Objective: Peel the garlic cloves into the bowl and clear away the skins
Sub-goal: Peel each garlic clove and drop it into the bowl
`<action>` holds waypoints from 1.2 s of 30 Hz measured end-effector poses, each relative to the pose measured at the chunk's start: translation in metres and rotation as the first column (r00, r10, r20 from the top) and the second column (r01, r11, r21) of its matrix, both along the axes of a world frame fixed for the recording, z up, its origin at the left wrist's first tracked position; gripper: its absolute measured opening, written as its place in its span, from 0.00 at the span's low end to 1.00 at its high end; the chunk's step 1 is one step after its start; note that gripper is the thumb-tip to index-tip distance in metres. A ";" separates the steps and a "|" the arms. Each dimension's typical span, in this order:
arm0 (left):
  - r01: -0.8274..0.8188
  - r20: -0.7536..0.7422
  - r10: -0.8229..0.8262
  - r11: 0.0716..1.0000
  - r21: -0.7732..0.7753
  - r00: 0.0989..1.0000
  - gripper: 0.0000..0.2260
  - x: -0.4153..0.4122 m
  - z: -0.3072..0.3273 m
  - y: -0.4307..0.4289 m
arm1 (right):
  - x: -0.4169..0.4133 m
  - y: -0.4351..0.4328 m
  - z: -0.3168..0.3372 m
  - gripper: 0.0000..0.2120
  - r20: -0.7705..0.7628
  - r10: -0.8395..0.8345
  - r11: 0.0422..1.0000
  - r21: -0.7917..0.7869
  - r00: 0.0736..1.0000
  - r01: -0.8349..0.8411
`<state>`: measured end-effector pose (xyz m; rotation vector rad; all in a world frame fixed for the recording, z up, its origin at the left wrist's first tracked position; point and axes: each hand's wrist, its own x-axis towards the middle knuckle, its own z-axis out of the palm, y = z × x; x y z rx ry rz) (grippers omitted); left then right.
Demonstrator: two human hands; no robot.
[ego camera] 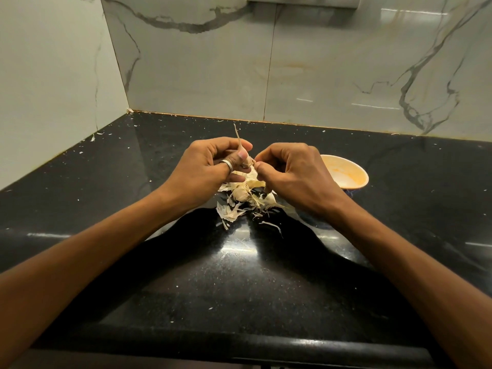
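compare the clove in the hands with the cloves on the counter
The held clove is lifted, gripped by the left hand while the right hand pinches its skin; the counter cloves lie untouched among skins. The held clove's long stalk points up; none stands up from the counter cloves. All look pale.

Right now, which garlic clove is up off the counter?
The stemmed clove pinched in the left hand, with the right hand picking at it. The other cloves lie in the skin pile on the counter.
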<state>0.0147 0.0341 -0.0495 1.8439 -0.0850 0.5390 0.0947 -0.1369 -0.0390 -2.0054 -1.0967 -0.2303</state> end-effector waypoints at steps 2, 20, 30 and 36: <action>0.001 -0.002 -0.001 1.000 -0.002 1.000 0.10 0.000 0.000 0.000 | -0.001 0.001 0.000 0.08 -0.013 0.012 1.000 -0.012 1.000 -0.012; -0.204 0.011 0.206 0.957 0.205 0.978 0.11 0.001 -0.007 -0.002 | 0.000 0.004 -0.002 0.11 -0.089 -0.028 0.999 -0.041 0.996 0.024; -0.236 0.039 0.234 0.937 0.258 0.972 0.09 -0.003 -0.007 -0.009 | 0.000 0.009 -0.009 0.10 0.123 -0.059 0.998 0.037 0.991 0.055; -0.288 0.021 0.287 0.949 0.131 0.958 0.11 0.000 -0.014 -0.011 | -0.004 0.014 -0.015 0.14 0.059 -0.093 0.991 0.098 0.994 0.087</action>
